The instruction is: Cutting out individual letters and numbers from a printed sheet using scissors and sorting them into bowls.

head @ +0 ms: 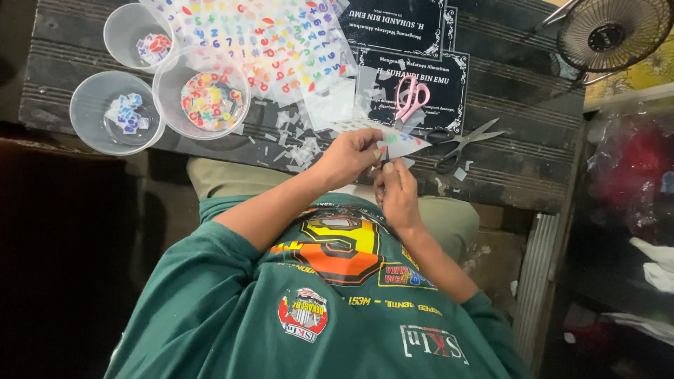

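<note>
Sticker strip (404, 142) pinched by left hand (349, 158) and right hand (397, 191); three bowls (202, 102), two scissors (465, 142) nearby.

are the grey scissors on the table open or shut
Open. The grey scissors lie flat on the dark table with the two blades spread apart in a V and the handles apart too. No hand touches them.
</note>
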